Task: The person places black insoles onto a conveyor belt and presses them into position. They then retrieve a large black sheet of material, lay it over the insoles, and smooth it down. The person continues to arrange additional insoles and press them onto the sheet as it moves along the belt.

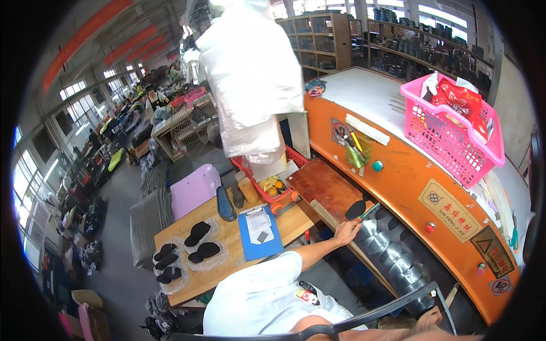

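My left hand (346, 232) reaches out from a white short sleeve to the edge of an orange machine (398, 170). Its fingers are closed on a thin green-handled tool (369, 211). The tool's tip points up and to the right. Just above the hand a black sole piece (355, 209) lies where a reddish wooden board (321, 182) meets the machine's grey metal rollers (387, 244). My right hand is out of sight. My white shirt fills the lower middle of the view.
A wooden table (227, 238) holds bagged black soles (199, 241), a blue clipboard (260, 232) and a dark blue sole (225, 203). A pink basket (449, 142) sits on the machine. A red crate (267, 190), a tall plastic-wrapped stack (250, 74) and a black chair back (364, 318) are close by.
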`<move>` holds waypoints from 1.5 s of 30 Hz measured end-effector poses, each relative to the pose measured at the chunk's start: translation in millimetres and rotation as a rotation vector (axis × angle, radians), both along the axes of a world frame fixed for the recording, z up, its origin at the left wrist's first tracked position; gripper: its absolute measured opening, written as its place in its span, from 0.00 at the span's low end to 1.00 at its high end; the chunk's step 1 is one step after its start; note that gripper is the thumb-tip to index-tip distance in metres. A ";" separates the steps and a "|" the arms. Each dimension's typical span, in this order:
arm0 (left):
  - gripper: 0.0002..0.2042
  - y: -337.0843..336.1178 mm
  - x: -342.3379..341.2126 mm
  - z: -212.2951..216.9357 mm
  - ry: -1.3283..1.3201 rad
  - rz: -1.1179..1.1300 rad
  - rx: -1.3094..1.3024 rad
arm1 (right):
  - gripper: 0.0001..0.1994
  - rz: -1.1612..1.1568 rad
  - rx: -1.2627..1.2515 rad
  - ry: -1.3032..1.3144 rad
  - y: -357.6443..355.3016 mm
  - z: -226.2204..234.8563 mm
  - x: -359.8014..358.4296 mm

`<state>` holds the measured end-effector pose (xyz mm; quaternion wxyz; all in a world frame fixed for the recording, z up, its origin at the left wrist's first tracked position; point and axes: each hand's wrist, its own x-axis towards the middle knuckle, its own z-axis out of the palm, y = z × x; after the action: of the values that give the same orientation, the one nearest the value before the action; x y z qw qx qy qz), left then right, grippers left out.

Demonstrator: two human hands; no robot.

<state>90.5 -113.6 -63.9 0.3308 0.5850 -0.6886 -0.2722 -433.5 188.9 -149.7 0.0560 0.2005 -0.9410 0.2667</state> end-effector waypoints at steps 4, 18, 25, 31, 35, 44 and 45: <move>0.17 0.6 5.1 -6.4 0.067 -0.009 -0.036 | 0.29 0.118 0.121 0.083 7.3 10.0 7.4; 0.14 63.8 28.0 6.8 0.191 -0.141 -0.407 | 0.22 0.483 -0.374 0.016 -69.8 147.2 227.1; 0.21 5.6 -38.7 24.1 0.324 -0.514 -0.077 | 0.29 0.674 -0.012 0.121 -207.0 137.7 392.1; 0.25 51.1 -18.5 4.5 -0.202 -0.538 -0.161 | 0.38 0.591 -0.423 -0.463 -160.8 108.7 371.9; 0.26 60.3 -17.1 13.2 -0.262 -0.548 -0.176 | 0.24 0.337 -0.882 -1.232 -128.6 127.8 325.1; 0.25 54.5 -10.7 16.8 -0.075 -0.478 -0.132 | 0.36 0.545 -0.187 -0.067 -140.3 117.5 341.1; 0.24 57.7 -0.8 18.1 -0.118 -0.432 -0.170 | 0.40 0.549 -0.129 -0.123 -145.6 114.5 345.0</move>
<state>89.7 -55.9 -45.8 0.2720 0.4092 -0.8364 -0.2429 -88.5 43.2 -35.1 -0.0627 0.4274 -0.8343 0.3427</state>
